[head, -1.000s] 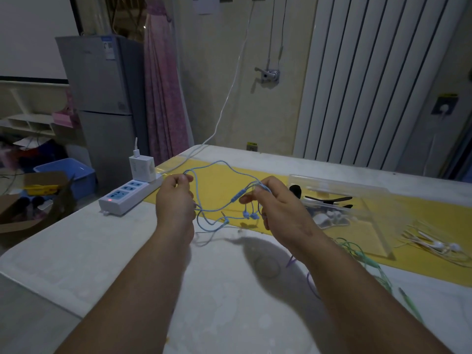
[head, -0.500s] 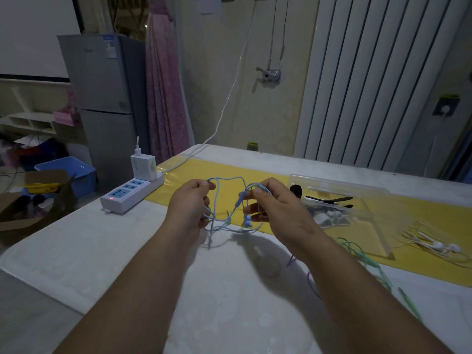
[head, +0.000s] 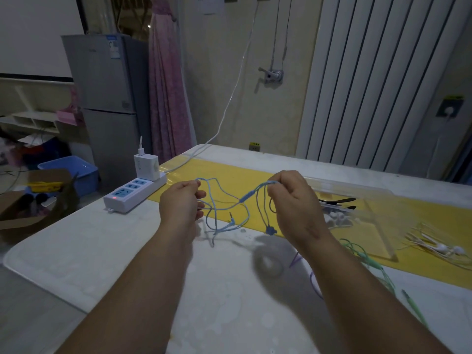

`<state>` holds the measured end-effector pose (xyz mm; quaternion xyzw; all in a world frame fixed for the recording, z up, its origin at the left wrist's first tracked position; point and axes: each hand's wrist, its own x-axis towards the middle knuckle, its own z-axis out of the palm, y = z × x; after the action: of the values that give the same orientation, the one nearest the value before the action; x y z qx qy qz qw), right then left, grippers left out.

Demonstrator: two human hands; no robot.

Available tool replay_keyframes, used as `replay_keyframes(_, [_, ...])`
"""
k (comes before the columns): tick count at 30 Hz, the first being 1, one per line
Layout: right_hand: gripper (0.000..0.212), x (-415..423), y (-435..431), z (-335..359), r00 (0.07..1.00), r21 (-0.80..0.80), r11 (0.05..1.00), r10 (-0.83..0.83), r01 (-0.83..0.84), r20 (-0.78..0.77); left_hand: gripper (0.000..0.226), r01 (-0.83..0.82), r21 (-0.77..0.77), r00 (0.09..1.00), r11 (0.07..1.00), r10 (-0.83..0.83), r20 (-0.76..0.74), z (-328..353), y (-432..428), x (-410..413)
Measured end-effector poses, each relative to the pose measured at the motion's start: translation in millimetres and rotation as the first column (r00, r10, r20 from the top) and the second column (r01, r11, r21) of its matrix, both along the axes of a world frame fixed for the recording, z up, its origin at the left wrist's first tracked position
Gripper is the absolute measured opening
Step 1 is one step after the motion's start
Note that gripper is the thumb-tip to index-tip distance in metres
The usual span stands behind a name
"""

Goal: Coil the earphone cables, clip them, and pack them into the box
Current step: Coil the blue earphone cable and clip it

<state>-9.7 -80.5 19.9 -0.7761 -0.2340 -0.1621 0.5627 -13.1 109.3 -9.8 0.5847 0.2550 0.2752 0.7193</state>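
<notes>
A light-blue earphone cable [head: 229, 206] hangs in loose loops between both hands above the white table [head: 107, 251]. My left hand [head: 181, 204] pinches one stretch of it with curled fingers. My right hand [head: 293, 203] pinches the bundle near the inline remote, and the blue earbuds [head: 270, 229] and the plug dangle below. A clear plastic box [head: 370, 221] lies open to the right of my right hand, with black clips [head: 337, 201] and white earphones inside.
A green earphone cable [head: 367, 261] and a purple cable [head: 313, 279] lie by my right forearm. White earphones [head: 444, 249] lie at the far right on the yellow mat [head: 421, 215]. A power strip [head: 135, 191] with a charger sits at the left edge.
My hands have drawn apart, stretching the blue cable between them. The earbuds and the plug now hang lower, near the table.
</notes>
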Motion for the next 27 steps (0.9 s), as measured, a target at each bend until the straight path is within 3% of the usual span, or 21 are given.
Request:
replay_keyframes(2, [0.017, 1.4, 1.0, -3.9, 0.998, 0.018, 1.000, -0.016, 0.017, -0.054, 0.010, -0.019, 0.016, 1.000, 1.000, 0.019, -0.010, -1.9, 0.7, -0.7])
replay_keyframes(4, [0.019, 4.0, 2.5, -5.2, 0.985, 0.227, 0.974, 0.035, 0.004, -0.168, 0.015, -0.042, -0.020, 0.999, 0.999, 0.041, -0.023, -3.2, 3.3, -0.5])
replay_keyframes(6, [0.014, 5.1, 2.9, -1.7, 0.947, 0.487, 0.873, 0.176, -0.023, -0.269, 0.016, -0.056, -0.130, 0.998, 0.990, 0.053, -0.032, -3.5, 7.1, 0.9])
replay_keyframes(9, [0.014, 5.6, 0.4, 1.9, 0.893, 0.649, 0.761, 0.286, 0.009, -0.348, 0.023, -0.061, -0.239, 0.997, 0.969, 0.048, -0.058, -1.6, 9.9, 2.1])
replay_keyframes(16, [0.015, 5.1, 2.1, 0.7, 0.856, 0.692, 0.719, 0.318, 0.062, -0.407, 0.026, -0.147, -0.137, 0.985, 0.980, 0.133, -0.109, -4.2, 11.7, 0.7])
replay_keyframes(19, [0.016, 5.7, 2.0, 0.8, 0.864, 0.692, 0.719, 0.302, 0.071, -0.403, 0.019, -0.183, -0.182, 0.980, 0.966, 0.163, -0.118, -2.7, 11.3, 0.1])
replay_keyframes(24, [0.018, 7.6, 1.3, -0.6, 0.872, 0.679, 0.730, 0.281, 0.077, -0.402, 0.045, -0.273, -0.161, 0.962, 0.948, 0.265, -0.072, -4.5, 10.3, -1.5])
replay_keyframes(27, [0.018, 8.9, 1.0, -2.7, 0.875, 0.676, 0.734, 0.281, 0.070, -0.396, 0.073, -0.279, -0.164, 0.960, 0.946, 0.270, -0.076, -3.6, 10.1, -2.0])
